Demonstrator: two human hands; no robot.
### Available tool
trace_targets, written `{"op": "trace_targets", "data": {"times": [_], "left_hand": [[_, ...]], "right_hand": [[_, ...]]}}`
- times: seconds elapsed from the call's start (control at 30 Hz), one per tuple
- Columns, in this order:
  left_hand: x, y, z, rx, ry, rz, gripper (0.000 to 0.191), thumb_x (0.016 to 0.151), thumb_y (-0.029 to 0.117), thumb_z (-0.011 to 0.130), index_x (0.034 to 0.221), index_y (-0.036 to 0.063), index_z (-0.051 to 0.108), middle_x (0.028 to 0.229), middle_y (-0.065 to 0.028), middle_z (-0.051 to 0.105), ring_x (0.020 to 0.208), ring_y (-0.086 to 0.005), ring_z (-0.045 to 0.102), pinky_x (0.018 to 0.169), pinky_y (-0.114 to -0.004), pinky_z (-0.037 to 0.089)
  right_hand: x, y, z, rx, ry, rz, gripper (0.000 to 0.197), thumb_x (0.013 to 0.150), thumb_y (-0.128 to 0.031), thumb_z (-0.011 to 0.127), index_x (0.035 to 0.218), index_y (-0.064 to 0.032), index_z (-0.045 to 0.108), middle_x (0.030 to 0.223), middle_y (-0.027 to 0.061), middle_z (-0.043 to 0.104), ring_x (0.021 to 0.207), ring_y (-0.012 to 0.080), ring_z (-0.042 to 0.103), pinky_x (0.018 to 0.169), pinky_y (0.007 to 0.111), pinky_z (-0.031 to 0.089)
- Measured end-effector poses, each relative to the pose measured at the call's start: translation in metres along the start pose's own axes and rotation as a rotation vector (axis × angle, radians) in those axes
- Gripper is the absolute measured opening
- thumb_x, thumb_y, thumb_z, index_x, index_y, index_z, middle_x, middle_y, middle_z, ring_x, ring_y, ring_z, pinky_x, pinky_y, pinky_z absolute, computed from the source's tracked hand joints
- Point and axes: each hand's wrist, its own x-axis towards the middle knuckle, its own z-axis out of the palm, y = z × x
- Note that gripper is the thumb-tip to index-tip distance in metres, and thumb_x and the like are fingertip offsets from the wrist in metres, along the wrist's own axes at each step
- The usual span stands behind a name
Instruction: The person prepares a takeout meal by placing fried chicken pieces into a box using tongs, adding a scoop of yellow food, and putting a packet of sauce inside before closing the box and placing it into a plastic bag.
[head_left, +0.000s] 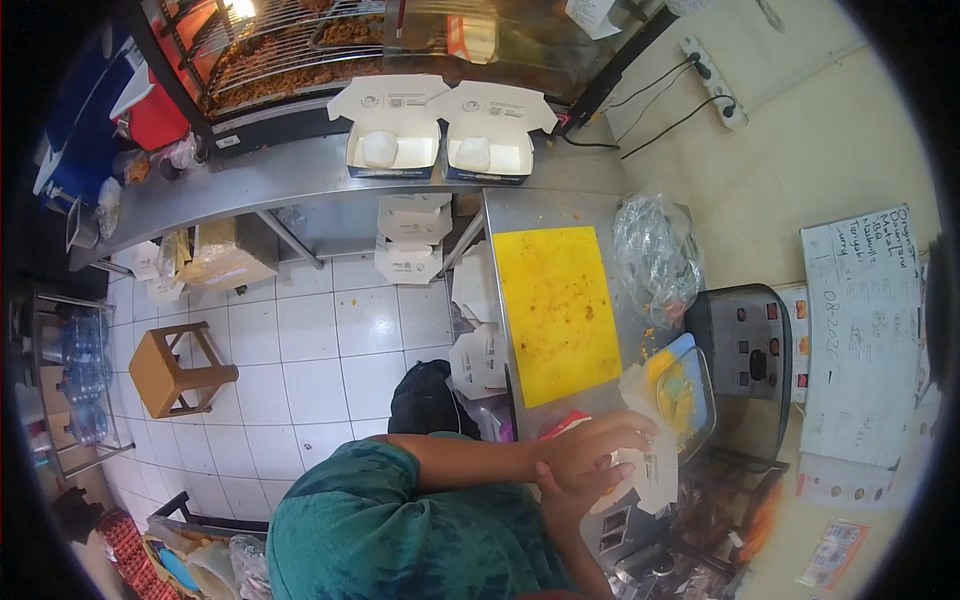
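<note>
My left hand (589, 450) reaches right across a white cardboard food box (660, 476), fingers bent over its near side. Crossing below the left wrist, my right hand (571, 491) has one fingertip against that wrist and another by the box. The hands hide most of the box's inside, so whether either grips something cannot be told. Just beyond lies a clear plastic container (686, 405) with yellow food bits, on a blue tray (701, 375). A stained yellow cutting board (559, 315) lies on the steel table (544, 206).
Two open boxes (394, 154) (489, 156), each with a white rounded lump, stand on the steel counter (300, 180) below a heated display cabinet (300, 52) of fried food. A clear plastic bag (656, 255) sits beside the board. A brown stool (176, 371) stands on the tiled floor.
</note>
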Motion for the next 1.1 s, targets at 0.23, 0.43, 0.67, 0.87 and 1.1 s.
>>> {"op": "trace_targets", "data": {"times": [0.23, 0.43, 0.67, 0.87, 1.1], "left_hand": [[0.016, -0.019, -0.003, 0.15, -0.024, 0.243, 0.036, 0.079, 0.019, 0.067, 0.113, 0.0072, 0.06, 0.119, -0.0177, 0.058, 0.112, -0.035, 0.056, 0.093, -0.044, 0.046], [0.03, -0.02, -0.002, 0.159, 0.165, 0.042, 0.041, 0.095, 0.036, 0.055, 0.107, -0.0026, 0.059, 0.109, -0.0188, 0.059, 0.096, -0.0299, 0.059, 0.084, -0.04, 0.049], [0.014, -0.042, -0.005, 0.151, 0.033, -0.306, 0.012, 0.097, 0.01, 0.054, 0.1, -0.001, 0.057, 0.089, -0.0101, 0.061, 0.076, -0.0148, 0.058, 0.071, -0.028, 0.049], [0.049, -0.046, 0.015, 0.256, -0.007, -0.298, 0.008, 0.094, 0.005, 0.061, 0.097, -0.001, 0.058, 0.081, -0.0084, 0.062, 0.071, -0.0117, 0.058, 0.063, -0.024, 0.048], [0.092, -0.064, 0.046, 0.293, -0.146, -0.192, 0.012, 0.097, 0.008, 0.055, 0.09, -0.0009, 0.058, 0.073, -0.0085, 0.063, 0.066, -0.012, 0.057, 0.062, -0.024, 0.046]], "right_hand": [[-0.014, 0.007, -0.005, 0.048, 0.138, 0.091, 0.074, 0.073, -0.026, 0.085, 0.127, 0.0026, 0.044, 0.117, 0.0142, 0.055, 0.109, 0.0273, 0.055, 0.095, 0.04, 0.042], [-0.002, -0.002, -0.065, 0.09, 0.367, -0.232, 0.041, 0.069, -0.021, 0.087, 0.097, -0.0044, 0.062, 0.081, 0.0095, 0.063, 0.075, 0.0252, 0.063, 0.074, 0.036, 0.051], [-0.068, 0.038, -0.166, -0.299, 0.896, -0.174, 0.027, 0.074, -0.014, 0.079, 0.095, -0.0061, 0.063, 0.081, 0.0084, 0.064, 0.066, 0.0211, 0.061, 0.062, 0.033, 0.05], [-0.114, 0.128, -0.256, -0.101, 1.504, 0.267, 0.013, 0.087, -0.008, 0.068, 0.098, -0.0039, 0.062, 0.075, 0.001, 0.062, 0.065, 0.0066, 0.056, 0.059, 0.023, 0.045], [-0.177, 0.248, -0.334, -0.072, 1.352, 0.626, 0.017, 0.087, -0.018, 0.068, 0.091, -0.002, 0.067, 0.075, 0.0044, 0.067, 0.067, 0.0113, 0.062, 0.065, 0.026, 0.048]]}}
